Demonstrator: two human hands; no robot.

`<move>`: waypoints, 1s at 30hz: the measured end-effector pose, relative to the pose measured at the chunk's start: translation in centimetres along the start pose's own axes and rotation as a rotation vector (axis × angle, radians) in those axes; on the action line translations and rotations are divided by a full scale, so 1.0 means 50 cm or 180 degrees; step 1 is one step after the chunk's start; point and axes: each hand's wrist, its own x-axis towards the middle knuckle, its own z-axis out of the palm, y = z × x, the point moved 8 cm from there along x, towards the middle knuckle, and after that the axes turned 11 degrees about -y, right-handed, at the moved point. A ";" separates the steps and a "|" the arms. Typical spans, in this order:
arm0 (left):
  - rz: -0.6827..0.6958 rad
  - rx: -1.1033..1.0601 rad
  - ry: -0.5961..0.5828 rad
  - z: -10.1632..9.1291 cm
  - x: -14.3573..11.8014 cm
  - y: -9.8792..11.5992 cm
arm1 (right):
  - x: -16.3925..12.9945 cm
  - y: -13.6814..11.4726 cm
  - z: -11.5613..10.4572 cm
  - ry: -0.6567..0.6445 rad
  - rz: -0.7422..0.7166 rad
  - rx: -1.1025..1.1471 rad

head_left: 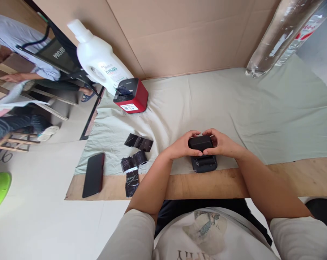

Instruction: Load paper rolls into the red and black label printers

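Note:
Close to the front of the table sits a small black device [205, 164] with rounded corners, its kind not clear. A slot-like opening with something shiny and dark shows on its near side. My left hand [183, 145] grips the left of its raised black upper part [201, 143], fingers curled behind and thumb along the front. From the other side my right hand [221, 144] holds the same part, thumb nearly meeting the left thumb. Whether this upper part is joined to the device is hidden. Left of my hands lie crumpled strips of shiny black film [138, 142].
A black phone [93, 175] lies at the table's left edge. Behind stand a red and black box-shaped device [133, 96] and a white jug [98, 54]. Wrapped roll [277, 39] and plastic bottle [301, 36] stand at back right. People [22, 61] sit left, beyond the table.

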 end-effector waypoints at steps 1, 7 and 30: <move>-0.0045 -0.0085 -0.0134 0.006 0.002 -0.003 | 0.000 -0.003 0.004 -0.0058 -0.0039 0.0057; -0.0167 -0.0277 -0.0279 0.011 0.004 -0.010 | 0.001 -0.006 0.009 -0.0130 -0.0099 0.0118; 0.0206 -0.2583 -0.0421 -0.007 0.033 -0.081 | 0.030 0.031 -0.063 0.0677 0.0019 0.1773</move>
